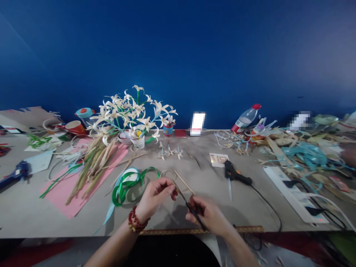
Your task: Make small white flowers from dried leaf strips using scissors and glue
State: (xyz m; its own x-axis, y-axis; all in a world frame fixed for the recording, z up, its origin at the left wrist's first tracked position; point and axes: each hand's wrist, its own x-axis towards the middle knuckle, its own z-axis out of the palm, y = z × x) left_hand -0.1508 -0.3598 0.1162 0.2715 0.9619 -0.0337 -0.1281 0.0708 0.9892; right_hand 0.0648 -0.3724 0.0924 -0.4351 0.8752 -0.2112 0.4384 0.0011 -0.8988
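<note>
My right hand (207,215) is closed around a slim dark tool with a pointed tip (182,194); whether it is scissors or tweezers I cannot tell. The tip points up and left, right beside the fingers of my left hand (158,194). Those fingers are pinched together, and what lies between them is hidden. A pale curled strip (168,171) shows just above them. Close by, a thin straw-coloured stick (184,181) slants down to my right hand. Looped green ribbon (118,194) lies left of my left hand.
White flowers (133,111) stand in cups at the back, with small loose blossoms (170,151) in front. A black glue gun (236,174) and a power strip (294,196) lie right. Dried husks (91,167) cover pink paper (69,205). A blue glue gun (18,172) is far left.
</note>
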